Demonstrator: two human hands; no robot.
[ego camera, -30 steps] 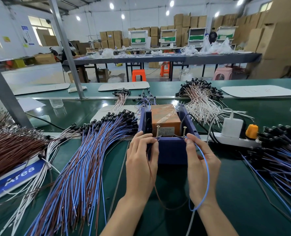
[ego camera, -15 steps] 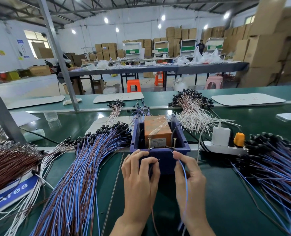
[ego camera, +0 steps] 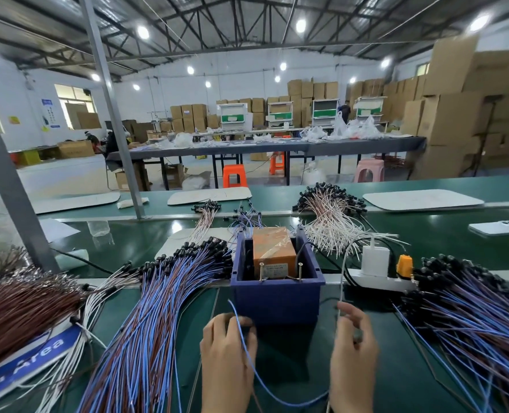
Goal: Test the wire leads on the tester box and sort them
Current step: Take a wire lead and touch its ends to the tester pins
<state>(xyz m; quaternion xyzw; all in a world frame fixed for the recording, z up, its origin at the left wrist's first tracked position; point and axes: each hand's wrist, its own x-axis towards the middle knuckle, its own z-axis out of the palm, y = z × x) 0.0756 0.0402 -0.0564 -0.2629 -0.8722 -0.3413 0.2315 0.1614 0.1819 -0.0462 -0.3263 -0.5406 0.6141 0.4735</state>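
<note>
tester box sits inside the open-topped blue bin.

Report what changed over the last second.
The left hand and right hand pulled back from the tester box's pins toward the person, taking the blue lead off them. The left hand pinches the lead, which loops toward the right hand; that hand's grip is unclear. Box, wire bundles and power strip stayed put.

Single head-worn wide-angle view, facing forward-down; left hand, right hand close at bottom edge; tester box just beyond fingertips.
</note>
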